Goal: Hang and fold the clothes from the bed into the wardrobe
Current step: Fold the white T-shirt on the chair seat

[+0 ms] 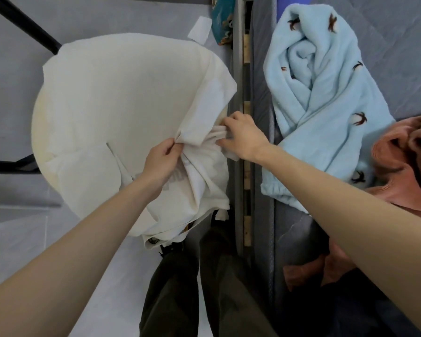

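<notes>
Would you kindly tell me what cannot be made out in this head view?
- Print on the white garment: head view, hidden by folds and the left hand.
- The pink garment: head view, cut off by the right edge; its type is unclear.
- Fingertips of the right hand: head view, buried in bunched cloth.
- The wardrobe: outside the frame.

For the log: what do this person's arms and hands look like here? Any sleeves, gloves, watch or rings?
Both arms are bare: no sleeve shows on the left forearm or the right forearm up to the frame edge. The left hand and right hand wear no gloves; no watch, bracelet or ring shows. Below them, dark olive trousers.
</notes>
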`<state>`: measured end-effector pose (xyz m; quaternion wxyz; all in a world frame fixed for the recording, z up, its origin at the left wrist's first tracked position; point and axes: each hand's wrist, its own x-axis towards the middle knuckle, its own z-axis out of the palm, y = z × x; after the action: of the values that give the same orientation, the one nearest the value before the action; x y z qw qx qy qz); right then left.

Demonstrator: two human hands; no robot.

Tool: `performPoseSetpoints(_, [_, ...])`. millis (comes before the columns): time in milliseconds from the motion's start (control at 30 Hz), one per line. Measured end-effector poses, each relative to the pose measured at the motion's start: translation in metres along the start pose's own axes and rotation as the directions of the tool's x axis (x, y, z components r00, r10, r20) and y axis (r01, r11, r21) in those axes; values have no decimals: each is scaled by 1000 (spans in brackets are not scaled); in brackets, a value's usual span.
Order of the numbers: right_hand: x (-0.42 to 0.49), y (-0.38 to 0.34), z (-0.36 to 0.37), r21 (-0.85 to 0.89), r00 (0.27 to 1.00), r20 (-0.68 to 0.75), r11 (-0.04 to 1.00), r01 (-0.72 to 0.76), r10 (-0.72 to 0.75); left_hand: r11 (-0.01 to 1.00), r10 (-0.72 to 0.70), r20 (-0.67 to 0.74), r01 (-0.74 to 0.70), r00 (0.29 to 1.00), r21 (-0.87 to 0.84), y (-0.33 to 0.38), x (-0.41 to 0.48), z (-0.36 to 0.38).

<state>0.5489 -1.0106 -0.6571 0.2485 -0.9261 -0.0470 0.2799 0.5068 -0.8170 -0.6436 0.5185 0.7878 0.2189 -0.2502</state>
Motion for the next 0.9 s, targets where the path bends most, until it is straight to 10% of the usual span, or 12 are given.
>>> performPoseSetpoints(233, [-42, 2, -37, 256, 999, 24, 966, 41, -49, 995, -15, -3, 15, 1000, -96, 6, -11, 10])
performPoseSetpoints(500, [-95, 5, -71, 452, 965, 131, 853, -262, 227, 953, 290, 25, -291, 957, 81, 4, -70, 49])
performPoseSetpoints(700, [-128, -4, -83, 253, 896, 315, 883, -396, 312, 902, 347, 274, -399, 897, 163, -15, -109, 73])
performPoseSetpoints(900, [-156, -15, -80, 383, 968, -154, 915, -127, 199, 890, 371, 355, -438, 858, 129, -17, -114, 73])
